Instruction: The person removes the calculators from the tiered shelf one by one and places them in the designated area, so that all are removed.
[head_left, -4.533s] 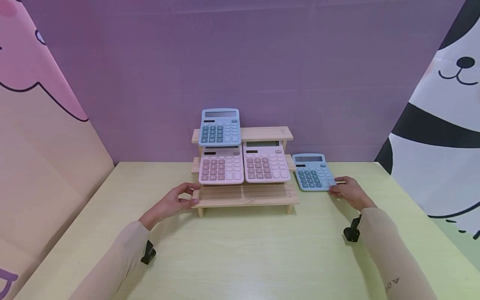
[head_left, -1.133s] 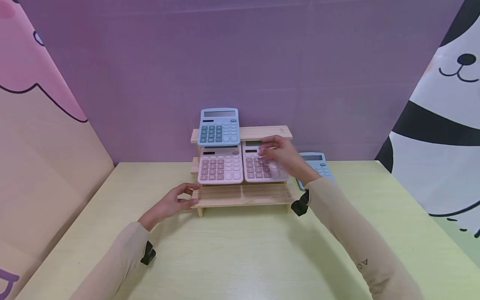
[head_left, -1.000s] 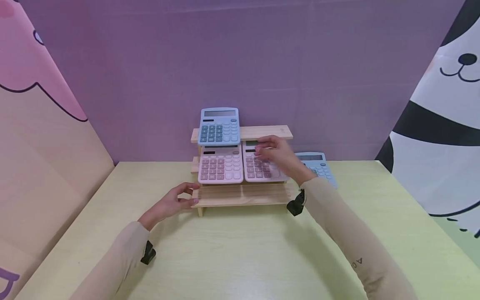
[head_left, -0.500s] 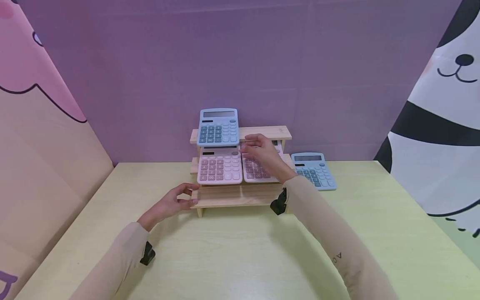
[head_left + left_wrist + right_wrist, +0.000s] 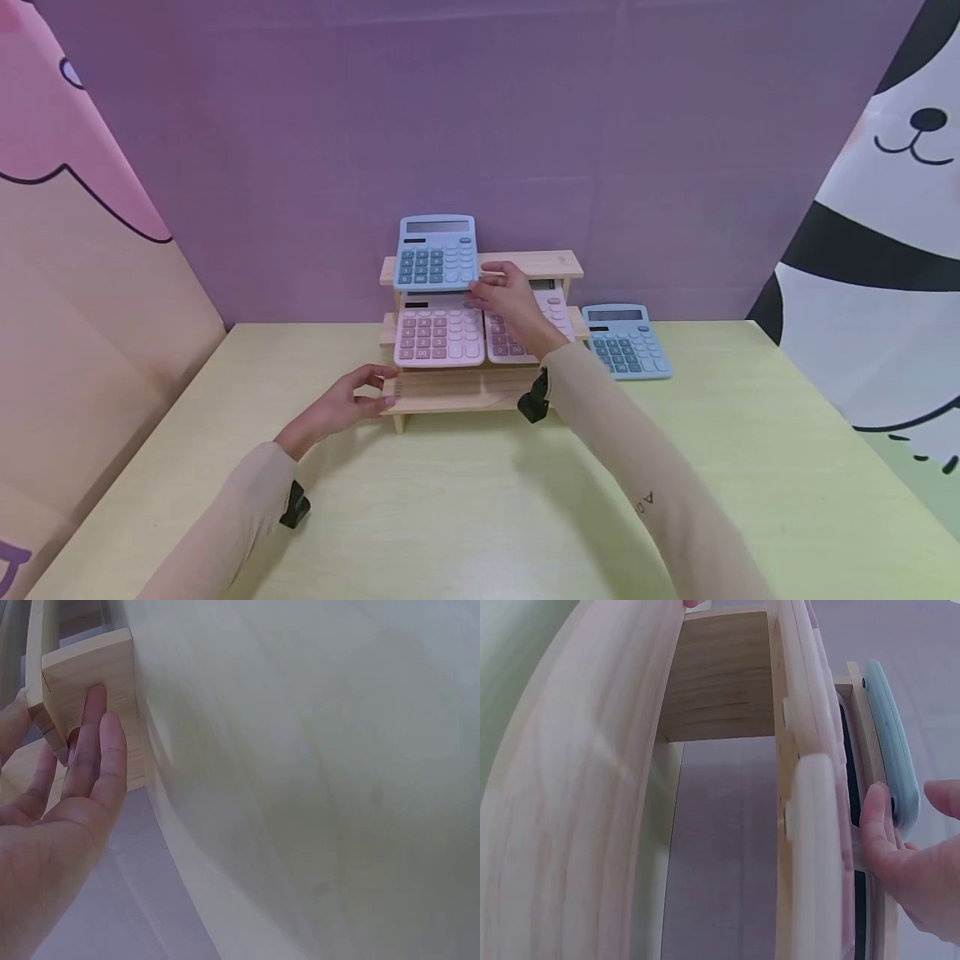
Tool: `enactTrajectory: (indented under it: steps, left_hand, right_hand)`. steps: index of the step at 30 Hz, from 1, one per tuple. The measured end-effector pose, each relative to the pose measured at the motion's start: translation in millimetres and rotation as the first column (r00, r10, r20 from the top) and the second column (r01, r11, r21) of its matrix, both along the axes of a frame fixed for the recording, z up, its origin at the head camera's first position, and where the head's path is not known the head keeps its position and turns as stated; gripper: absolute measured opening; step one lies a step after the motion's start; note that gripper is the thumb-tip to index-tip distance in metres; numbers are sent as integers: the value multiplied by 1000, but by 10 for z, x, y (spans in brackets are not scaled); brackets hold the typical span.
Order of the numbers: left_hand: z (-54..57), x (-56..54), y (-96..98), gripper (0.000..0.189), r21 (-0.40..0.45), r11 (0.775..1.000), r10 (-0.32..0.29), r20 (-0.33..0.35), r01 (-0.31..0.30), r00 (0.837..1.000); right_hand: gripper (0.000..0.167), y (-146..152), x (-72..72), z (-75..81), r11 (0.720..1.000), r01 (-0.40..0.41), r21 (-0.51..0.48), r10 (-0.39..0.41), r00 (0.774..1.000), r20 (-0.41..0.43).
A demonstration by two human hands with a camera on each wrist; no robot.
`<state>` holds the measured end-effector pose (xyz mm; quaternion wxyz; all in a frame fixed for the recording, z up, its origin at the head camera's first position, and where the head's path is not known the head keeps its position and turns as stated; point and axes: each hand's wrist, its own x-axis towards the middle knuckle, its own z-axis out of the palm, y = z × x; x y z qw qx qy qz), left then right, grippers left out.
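Observation:
A three-tier wooden display stand [image 5: 465, 392] stands at the back of the table. My left hand [image 5: 352, 407] grips the left end of its lowest step; in the left wrist view the fingers [image 5: 88, 754] reach beneath the board. A blue calculator [image 5: 437, 254] leans on the top tier at the left. At its lower right corner is my right hand [image 5: 516, 307], a fingertip right at the corner, with a gap between thumb and fingers in the right wrist view. Two pink calculators, the left one [image 5: 438, 333] and the partly covered right one [image 5: 555, 312], sit on the middle tier.
Another blue calculator [image 5: 628, 346] lies on the table [image 5: 420, 517] at the stand's right. A purple backdrop [image 5: 675, 167] rises behind, with cartoon panels at both sides. My right forearm crosses in front of the stand's right end.
My right hand has left the blue calculator on the table and moved left, past the right pink calculator, to the upper blue calculator. My left hand keeps its place on the stand.

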<state>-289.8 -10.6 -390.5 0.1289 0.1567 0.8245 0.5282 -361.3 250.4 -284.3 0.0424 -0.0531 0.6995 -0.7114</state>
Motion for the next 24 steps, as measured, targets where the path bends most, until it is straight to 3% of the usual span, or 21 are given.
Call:
enactTrajectory:
  steps: [4, 24]
  left_hand:
    - [-1, 0, -5, 52, -5, 1000, 2, 3, -2, 1000]
    - [14, 21, 2, 51, -7, 1000, 9, -4, -9, 1000]
  right_hand:
    - [47, -43, -30, -1, 998, 1, -59, 0, 1000, 15]
    - [45, -86, -74, -13, 988, 41, -146, -27, 995, 100]
